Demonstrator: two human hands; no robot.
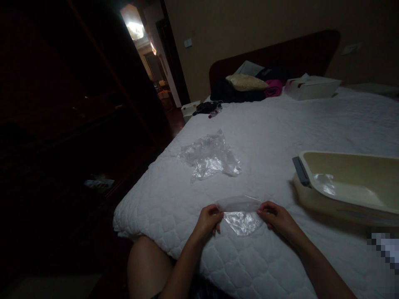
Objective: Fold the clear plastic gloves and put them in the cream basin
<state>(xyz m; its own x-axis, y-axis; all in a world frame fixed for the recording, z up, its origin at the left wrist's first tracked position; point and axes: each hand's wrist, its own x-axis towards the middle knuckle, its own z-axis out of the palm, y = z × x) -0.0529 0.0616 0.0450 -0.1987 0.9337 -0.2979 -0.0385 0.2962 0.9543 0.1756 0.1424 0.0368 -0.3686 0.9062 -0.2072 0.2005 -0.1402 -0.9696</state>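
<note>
A small clear plastic bag (241,214) is stretched between both my hands just above the white quilted bed (274,137). My left hand (209,219) pinches its left end and my right hand (276,218) pinches its right end. Farther up the bed, apart from my hands, lies a crumpled heap of clear plastic bags (209,155).
A beige plastic tub (349,185) with a grey handle sits on the bed to my right, with some clear plastic inside. Near the dark headboard lie a white box (311,87), a pillow, dark and pink clothes. Dark furniture stands left; a lit doorway is beyond.
</note>
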